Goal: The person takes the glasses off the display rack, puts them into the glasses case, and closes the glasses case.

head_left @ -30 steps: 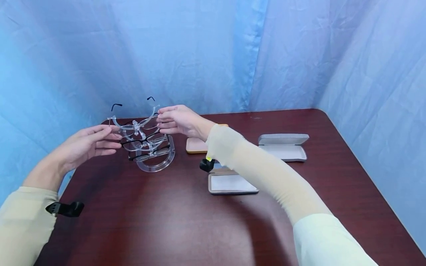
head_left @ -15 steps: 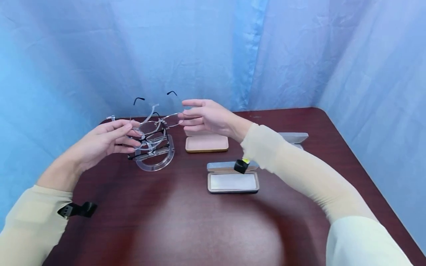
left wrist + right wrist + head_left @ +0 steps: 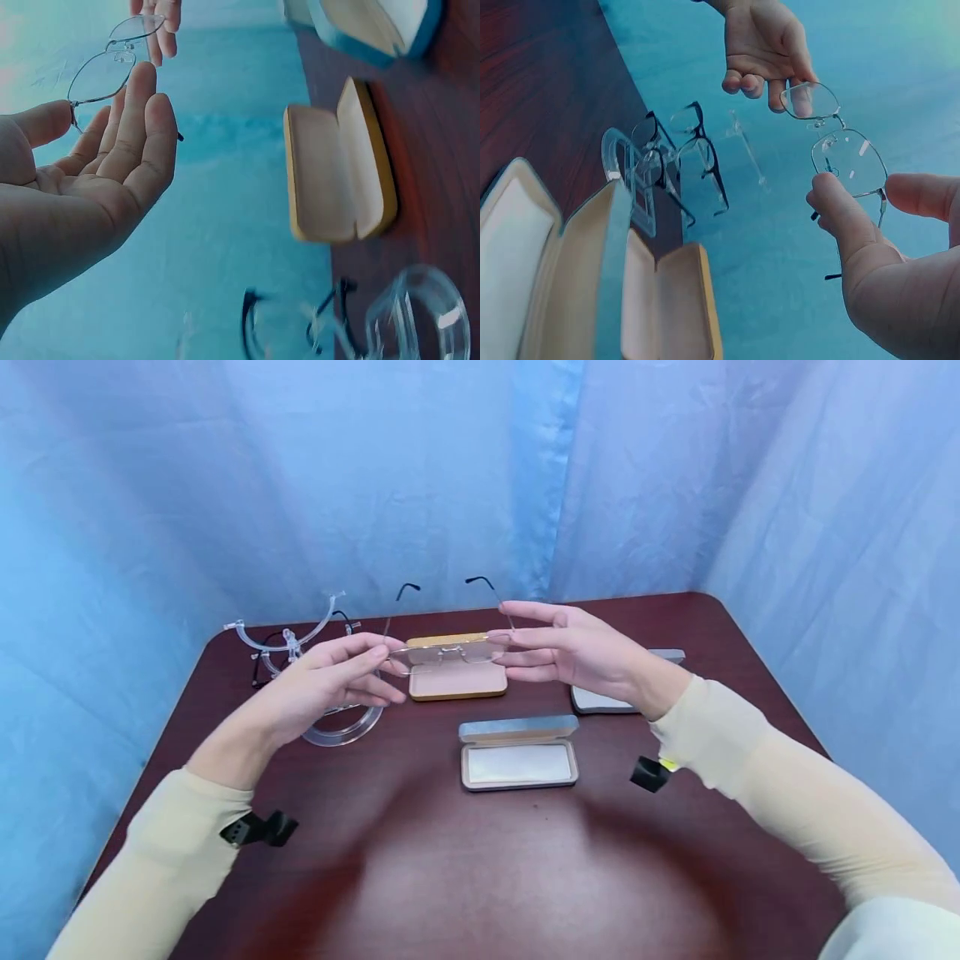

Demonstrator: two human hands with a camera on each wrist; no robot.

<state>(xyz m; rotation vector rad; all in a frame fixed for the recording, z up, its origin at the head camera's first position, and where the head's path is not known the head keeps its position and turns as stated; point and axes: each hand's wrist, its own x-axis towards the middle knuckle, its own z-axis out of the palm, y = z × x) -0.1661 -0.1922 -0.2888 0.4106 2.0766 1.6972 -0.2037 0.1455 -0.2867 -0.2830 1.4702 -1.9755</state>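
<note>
Thin metal-rimmed glasses (image 3: 452, 651) hang in the air between both hands, temples unfolded and pointing away, dark tips upward in the head view. My left hand (image 3: 322, 681) pinches their left corner between thumb and fingers. At the right corner, my right hand (image 3: 581, 647) holds the frame near the hinge, thumb and fingers on either side in the right wrist view. Behind the glasses, an open yellow glasses case (image 3: 457, 685) with pink lining sits on the table. The clear display stand (image 3: 341, 735) is partly hidden by my left hand; black-framed glasses (image 3: 709, 165) rest on it.
An open blue-grey glasses case (image 3: 517, 766) with a white cloth inside lies nearer the front. Farther right, a grey case (image 3: 603, 703) stands open, partly behind my right hand. Blue curtains (image 3: 420, 477) enclose the dark red table (image 3: 525, 877) at the back and sides.
The metal-rimmed glasses came off the top of the display stand and moved right with both hands, now in front of the yellow case. Black-framed glasses stay on the stand.
</note>
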